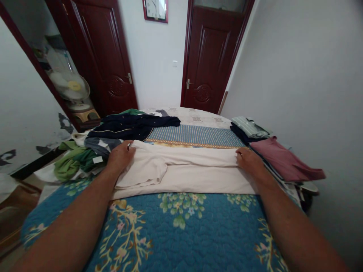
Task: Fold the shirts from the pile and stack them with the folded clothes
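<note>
A cream garment lies lengthwise across the blue floral bedspread, partly folded, with a sleeve-like part turned back over its left half. At its far left corner my left hand is closed, pinching the fabric's edge. My right hand grips the far edge near the right end, fingers closed on the cloth. The garment is low on the bed between both hands.
Loose clothes, including a navy garment and a green one, are heaped at the left. Folded clothes with a pink piece on them are at the right, beside the wall. A fan stands beyond the left doorway.
</note>
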